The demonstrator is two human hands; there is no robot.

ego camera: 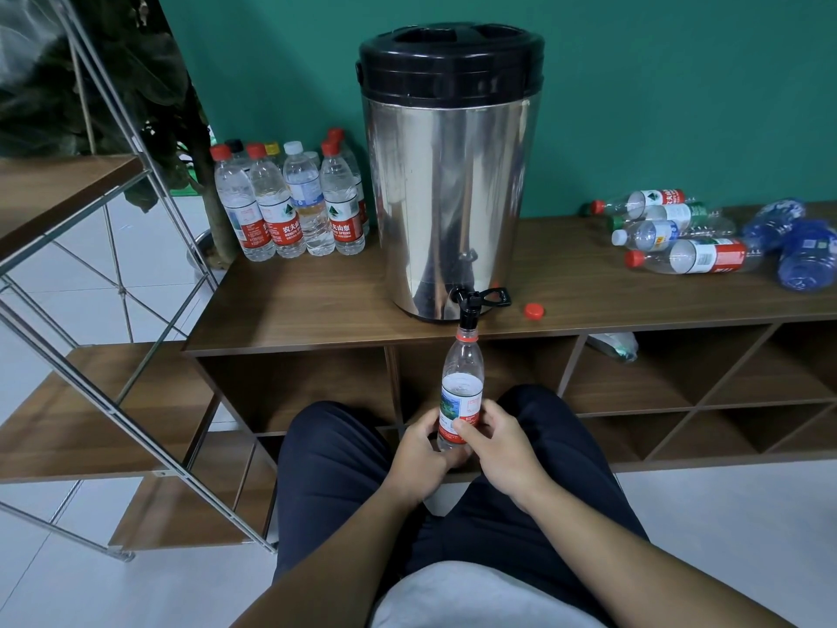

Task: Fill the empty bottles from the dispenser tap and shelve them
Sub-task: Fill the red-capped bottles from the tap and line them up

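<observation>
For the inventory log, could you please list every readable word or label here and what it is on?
"农夫山泉" and "NONGFU SPRING": red label of a standing bottle left of the dispenser.
Held bottle: print too small.
Lying bottles: labels blurred.
Dispenser: no text.

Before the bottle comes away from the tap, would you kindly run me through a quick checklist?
1. Bottle mouth under tap: ok.
2. Left hand and right hand both grip the bottle's lower part: ok.
3. Bottle upright: ok.
4. Fill level: not ok, upper part looks empty.
5. Red cap within reach on the cabinet top: ok.
6. Whether water is flowing: cannot tell.
</observation>
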